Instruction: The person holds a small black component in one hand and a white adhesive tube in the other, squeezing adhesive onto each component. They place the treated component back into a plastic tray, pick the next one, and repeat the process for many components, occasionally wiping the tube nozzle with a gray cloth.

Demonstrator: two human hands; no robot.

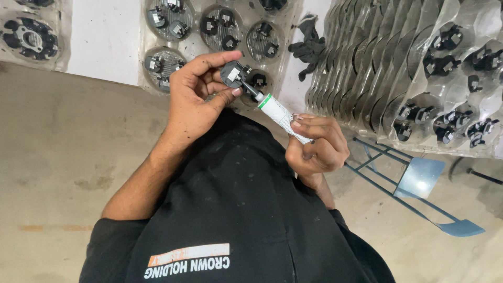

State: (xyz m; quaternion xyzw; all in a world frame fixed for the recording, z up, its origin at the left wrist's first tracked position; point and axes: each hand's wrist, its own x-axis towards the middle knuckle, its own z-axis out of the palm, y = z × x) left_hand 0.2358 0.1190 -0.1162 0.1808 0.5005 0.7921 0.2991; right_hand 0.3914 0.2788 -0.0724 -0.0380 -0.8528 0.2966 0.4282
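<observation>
Right at the middle, a small black part [233, 73] with a pale square patch on its face is held up in front of the person's chest, pinched between the thumb and curled fingers of the left hand [196, 97]; that grip is clamped on the part. The dark nozzle of a white tube [280, 114] with a green band touches the part's lower edge. The right hand [317, 144] has its grip closed around the tube's lower end, with fingers wrapped over it and the tube tilted up toward the left.

Just beyond the part, a clear plastic tray [220, 31] lies on the white desk [105, 36], its round pockets holding more black parts. Beside it lies a pair of dark gloves [309, 47]. Farther right, a row of similar trays [398, 73] stands stacked on edge, with black parts showing in the nearest pockets. Below them a blue metal frame [419, 183] rests on the concrete floor [52, 157].
</observation>
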